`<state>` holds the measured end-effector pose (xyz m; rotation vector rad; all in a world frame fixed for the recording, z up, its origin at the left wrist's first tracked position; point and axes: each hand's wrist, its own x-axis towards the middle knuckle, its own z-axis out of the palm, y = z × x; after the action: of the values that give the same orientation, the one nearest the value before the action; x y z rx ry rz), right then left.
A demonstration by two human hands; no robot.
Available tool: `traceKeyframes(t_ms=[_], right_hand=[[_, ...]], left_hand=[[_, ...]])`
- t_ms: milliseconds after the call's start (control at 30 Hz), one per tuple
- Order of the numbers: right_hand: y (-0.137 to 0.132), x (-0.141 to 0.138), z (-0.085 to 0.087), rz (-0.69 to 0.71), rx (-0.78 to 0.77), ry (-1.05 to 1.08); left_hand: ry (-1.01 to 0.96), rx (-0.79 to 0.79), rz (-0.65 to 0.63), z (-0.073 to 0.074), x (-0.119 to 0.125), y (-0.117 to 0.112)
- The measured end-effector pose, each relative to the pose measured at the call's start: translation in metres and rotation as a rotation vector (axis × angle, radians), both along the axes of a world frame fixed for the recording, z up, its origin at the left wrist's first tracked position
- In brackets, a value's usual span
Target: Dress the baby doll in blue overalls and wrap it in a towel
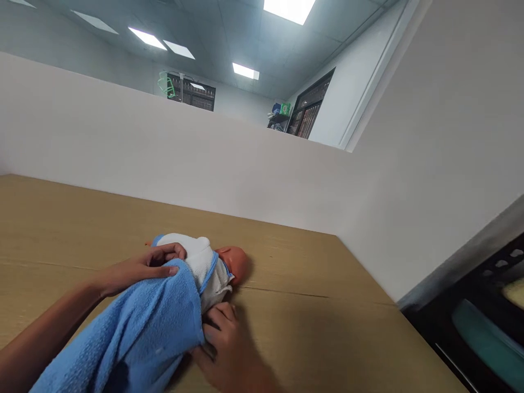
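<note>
A baby doll (pixel 237 263) lies on the table, its brown head pointing right and its body wrapped in a towel. The towel (pixel 164 311) is blue on one face and white on the other, and a long blue part trails toward the lower left. My left hand (pixel 159 262) rests on top of the wrapped body, thumb on the blue cloth and bent fingers on the white, with a gap between them. Close below the doll's head, my right hand (pixel 219 335) has its fingers closed on the towel's blue edge. Cloth hides most of the doll.
The doll lies on a wide brown tabletop (pixel 286 262) with a seam across it. Behind rises a low white partition (pixel 184 158), and a white wall (pixel 429 164) stands on the right. Beyond the table's right edge, a teal object (pixel 491 344) sits in a dark area.
</note>
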<state>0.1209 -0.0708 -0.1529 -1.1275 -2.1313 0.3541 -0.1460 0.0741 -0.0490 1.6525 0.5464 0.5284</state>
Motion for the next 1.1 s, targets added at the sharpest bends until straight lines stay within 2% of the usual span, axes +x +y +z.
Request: traceKeyframes(t_ms=[67,200,267,400,500,567,700,800,933,1100], right_hand=[[-0.002,-0.001,0.0,0.019,-0.086,0.049],[-0.002,-0.002,0.009,-0.014,-0.382,0.131],[0.001,-0.004,0.011,-0.056,-0.368,0.147],[0.006,-0.009,0.014,-0.143,-0.198,0.064],[0.009,0.0,0.024,-0.307,-0.171,-0.023],[0.01,0.013,0.032,-0.407,-0.189,0.005],[0.009,0.045,0.042,-0.447,-0.25,0.174],[0.004,0.057,0.049,-0.489,-0.355,0.438],[-0.006,0.058,0.064,-0.452,-0.647,0.821],[-0.013,0.063,0.082,-0.399,-1.0,1.057]], left_hand=[[-0.008,-0.002,-0.007,0.001,0.002,-0.002],[0.006,0.019,-0.043,0.004,0.007,-0.007],[0.024,0.034,-0.052,0.007,0.009,-0.009],[0.088,0.123,-0.004,0.011,0.013,-0.012],[0.113,0.2,0.064,0.012,0.019,-0.015],[0.1,0.212,0.087,0.011,0.026,-0.018],[0.029,0.238,0.096,0.007,0.042,-0.028],[0.005,0.263,0.106,0.005,0.056,-0.042],[-0.051,0.272,0.124,0.005,0.085,-0.068],[-0.034,0.337,0.194,0.008,0.118,-0.105]])
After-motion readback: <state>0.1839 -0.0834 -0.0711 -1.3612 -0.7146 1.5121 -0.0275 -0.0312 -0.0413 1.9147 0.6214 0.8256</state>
